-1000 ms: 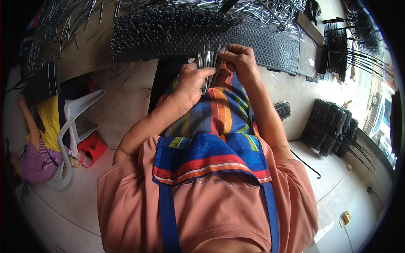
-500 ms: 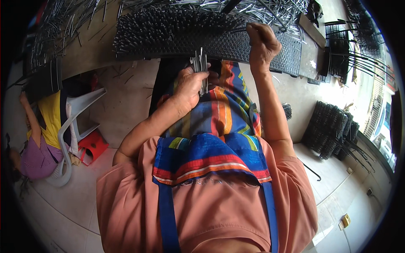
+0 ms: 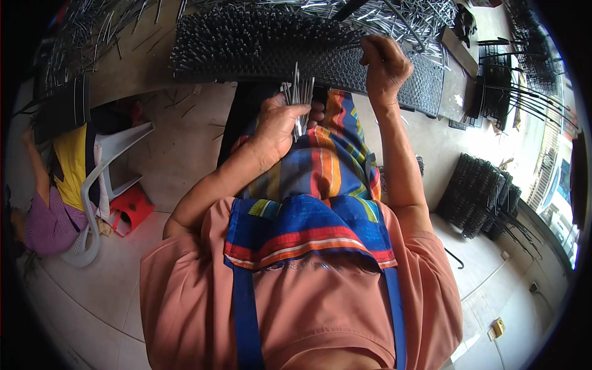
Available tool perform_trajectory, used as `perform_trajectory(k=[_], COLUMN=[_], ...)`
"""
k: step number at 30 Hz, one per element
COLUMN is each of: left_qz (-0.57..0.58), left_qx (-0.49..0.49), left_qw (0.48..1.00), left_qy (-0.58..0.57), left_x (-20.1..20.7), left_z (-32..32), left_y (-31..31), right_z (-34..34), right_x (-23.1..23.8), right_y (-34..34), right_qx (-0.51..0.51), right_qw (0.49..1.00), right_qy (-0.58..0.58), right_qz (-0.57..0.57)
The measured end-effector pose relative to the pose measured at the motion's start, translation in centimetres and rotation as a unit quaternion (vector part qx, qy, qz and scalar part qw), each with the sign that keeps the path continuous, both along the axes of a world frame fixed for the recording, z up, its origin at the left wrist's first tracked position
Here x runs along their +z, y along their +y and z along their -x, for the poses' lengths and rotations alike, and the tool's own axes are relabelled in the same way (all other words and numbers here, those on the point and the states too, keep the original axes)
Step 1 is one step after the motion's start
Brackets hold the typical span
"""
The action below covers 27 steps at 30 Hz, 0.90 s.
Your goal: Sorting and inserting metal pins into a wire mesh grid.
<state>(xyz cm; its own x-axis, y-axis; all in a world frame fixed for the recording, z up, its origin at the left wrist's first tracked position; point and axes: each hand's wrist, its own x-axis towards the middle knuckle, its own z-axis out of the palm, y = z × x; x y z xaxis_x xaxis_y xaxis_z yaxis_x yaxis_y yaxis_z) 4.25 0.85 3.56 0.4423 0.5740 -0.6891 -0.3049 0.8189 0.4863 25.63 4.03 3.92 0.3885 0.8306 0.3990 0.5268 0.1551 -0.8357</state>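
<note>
My left hand (image 3: 279,128) is closed around a bundle of thin metal strips (image 3: 298,102), gripped at their lower part over my striped apron, their upper ends fanning out. Above the board, my right hand (image 3: 388,69) is closed with its fingers curled in a pinch. Anything between those fingertips is too small or hidden to make out. Under and beside it lies a long black board (image 3: 404,80) full of small holes. Many thin metal pins (image 3: 246,43) stand upright in its left and middle part; the right part shows bare holes.
Loose metal strips (image 3: 425,21) lie heaped on the table behind the board. Black racks (image 3: 493,83) with protruding rods stand at right, and dark wire stacks (image 3: 475,194) rest on the floor. At left are a white chair (image 3: 95,203), a red container (image 3: 132,209) and another person (image 3: 58,216).
The metal strips in my left hand have spread a little further apart. The view has shifted slightly, and my right hand stays almost in the same place over the board.
</note>
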Motion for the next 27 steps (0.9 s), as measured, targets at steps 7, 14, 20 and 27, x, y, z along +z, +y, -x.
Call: perform_trajectory(k=[7,14,20,27], left_qz=[0.011,0.013,0.008,0.025], left_qx=[0.013,0.019,-0.002,0.017], left_qw=[1.000,1.000,1.000,0.999], left_qy=[-0.007,-0.015,-0.021,-0.037], left_x=[-0.2,-0.4,-0.6,-0.7], left_z=[0.2,0.0,0.1,-0.1], left_y=[0.0,0.0,0.3,0.6], right_z=[0.5,0.3,0.2,0.8], right_x=[0.0,-0.2,-1.3,-1.5], right_y=[-0.3,-0.1,0.0,0.0], right_qx=[0.006,0.006,-0.011,-0.063], right_qw=[1.000,0.999,0.993,0.990], right_qy=[0.005,-0.004,-0.117,-0.103], right_qz=[-0.027,-0.031,0.029,0.075])
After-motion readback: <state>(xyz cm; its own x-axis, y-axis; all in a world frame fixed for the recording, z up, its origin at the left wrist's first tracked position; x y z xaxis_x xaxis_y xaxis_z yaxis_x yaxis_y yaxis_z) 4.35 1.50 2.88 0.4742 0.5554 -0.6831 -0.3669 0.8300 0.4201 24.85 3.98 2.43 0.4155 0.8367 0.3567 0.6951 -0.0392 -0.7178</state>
